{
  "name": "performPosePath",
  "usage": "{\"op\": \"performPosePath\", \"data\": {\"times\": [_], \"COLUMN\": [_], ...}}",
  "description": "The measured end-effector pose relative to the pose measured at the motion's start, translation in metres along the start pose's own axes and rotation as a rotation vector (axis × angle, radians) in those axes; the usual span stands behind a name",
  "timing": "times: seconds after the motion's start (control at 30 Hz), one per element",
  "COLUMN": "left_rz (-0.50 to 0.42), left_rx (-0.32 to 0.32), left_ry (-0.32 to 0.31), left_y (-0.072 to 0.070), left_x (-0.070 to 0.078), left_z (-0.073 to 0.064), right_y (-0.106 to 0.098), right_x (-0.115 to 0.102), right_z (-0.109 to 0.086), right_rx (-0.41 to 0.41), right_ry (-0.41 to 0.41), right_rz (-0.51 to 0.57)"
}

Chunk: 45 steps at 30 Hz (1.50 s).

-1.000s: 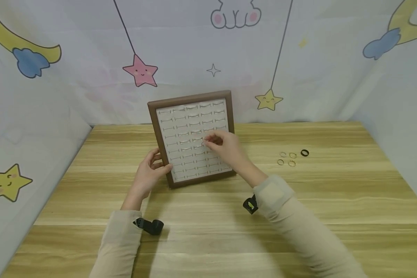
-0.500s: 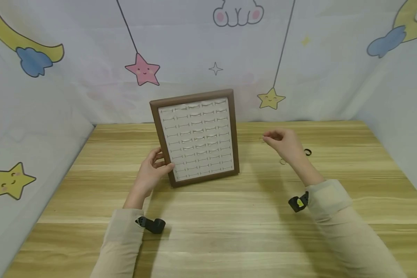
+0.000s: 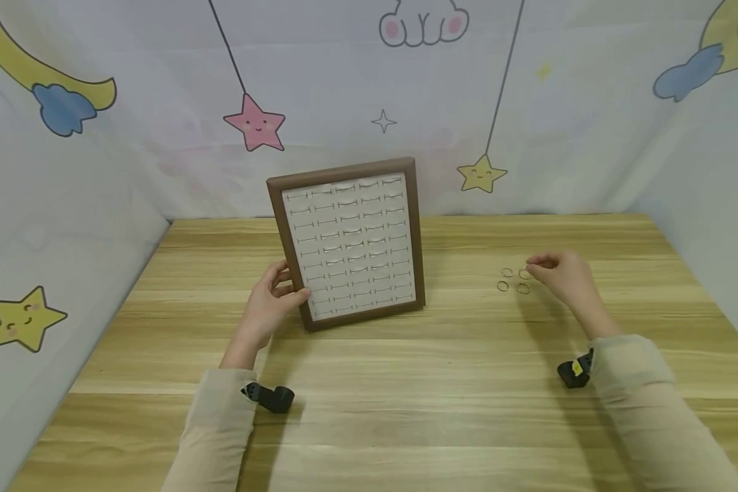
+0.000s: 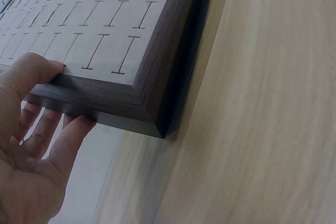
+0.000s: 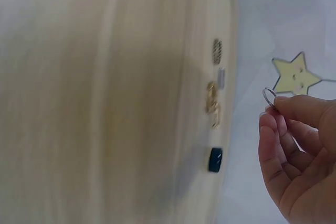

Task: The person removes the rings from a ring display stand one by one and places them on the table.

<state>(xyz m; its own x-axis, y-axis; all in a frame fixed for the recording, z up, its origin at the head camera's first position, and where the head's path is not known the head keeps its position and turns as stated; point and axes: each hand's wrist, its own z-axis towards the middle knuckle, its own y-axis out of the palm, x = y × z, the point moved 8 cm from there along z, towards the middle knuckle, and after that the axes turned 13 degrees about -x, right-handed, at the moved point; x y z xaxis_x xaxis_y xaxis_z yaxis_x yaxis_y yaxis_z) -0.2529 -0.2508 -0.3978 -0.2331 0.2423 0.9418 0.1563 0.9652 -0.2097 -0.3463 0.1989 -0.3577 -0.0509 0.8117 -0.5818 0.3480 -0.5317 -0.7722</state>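
Note:
A ring display board [image 3: 350, 253] with a brown frame and white slotted face stands tilted on the table. My left hand [image 3: 273, 301] grips its left edge, thumb on the front and fingers behind, as the left wrist view [image 4: 37, 145] also shows. My right hand [image 3: 559, 277] is over at the right, by the loose rings. In the right wrist view, its thumb and fingertip pinch a thin silver ring [image 5: 269, 96]. Several slots in the board's middle and upper rows bulge slightly.
Several rings lie grouped on the table: a patterned ring [image 5: 217, 51], a silver ring [image 5: 221, 78], two gold rings [image 5: 211, 95] and a wide black ring [image 5: 215, 159], which my right hand hides in the head view. A printed cloth [image 3: 338, 82] hangs behind the wooden table [image 3: 369, 410].
My right hand, pinching the ring, has moved from the board's face rightward to the loose rings. The left hand keeps its grip on the board; the head view has shifted slightly.

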Motion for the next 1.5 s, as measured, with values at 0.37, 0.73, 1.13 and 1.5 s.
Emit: {"op": "performPosePath", "data": {"times": [0.37,0.73,1.13,1.5], "left_rz": [0.005,0.001,0.001,0.004], "left_rx": [0.0,0.002,-0.003,-0.009], "left_ry": [-0.01,-0.009,-0.009,-0.004], "left_y": [-0.002,-0.002,0.0,0.001], "left_x": [-0.001,-0.002,-0.002,0.0], "left_z": [-0.001,-0.002,-0.001,-0.001], "right_y": [0.002,0.005,0.003,0.003], "right_x": [0.032,0.047,0.052,0.052], "right_z": [0.0,0.001,-0.003,-0.004], "right_rx": [-0.022,-0.081,-0.087,-0.097], "right_ry": [0.052,0.094,0.103,0.112], "right_rz": [-0.025,-0.041,-0.063,-0.061]}}
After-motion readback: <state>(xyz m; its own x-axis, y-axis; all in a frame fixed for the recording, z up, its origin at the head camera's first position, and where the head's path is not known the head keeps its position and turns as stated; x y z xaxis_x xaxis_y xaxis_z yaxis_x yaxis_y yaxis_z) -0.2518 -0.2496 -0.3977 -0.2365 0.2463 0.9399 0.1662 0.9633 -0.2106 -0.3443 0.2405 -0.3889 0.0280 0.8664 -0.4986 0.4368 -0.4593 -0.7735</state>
